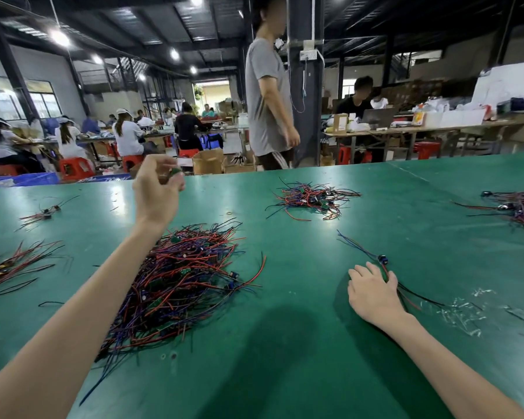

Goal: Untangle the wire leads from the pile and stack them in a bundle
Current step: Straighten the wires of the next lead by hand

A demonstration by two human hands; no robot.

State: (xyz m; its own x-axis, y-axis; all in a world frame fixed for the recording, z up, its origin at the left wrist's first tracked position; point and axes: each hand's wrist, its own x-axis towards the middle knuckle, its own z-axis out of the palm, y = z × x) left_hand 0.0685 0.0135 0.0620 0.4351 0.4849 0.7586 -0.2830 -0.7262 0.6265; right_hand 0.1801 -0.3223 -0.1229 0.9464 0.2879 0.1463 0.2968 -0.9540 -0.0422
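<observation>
Fingers of the left hand point(157, 190) curl around a small green part point(175, 173), blurred, raised above the pile point(182, 285) of wire leads. Fingers of the right hand point(372, 290) lie straight, slightly spread, pressing one separate wire lead point(382, 259) onto the green table point(300, 358), right of the pile.

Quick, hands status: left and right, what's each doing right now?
Left hand: raised, fingers curled round a small green part, blurred.
Right hand: lies over a wire lead on the table; grip cannot be told.
</observation>
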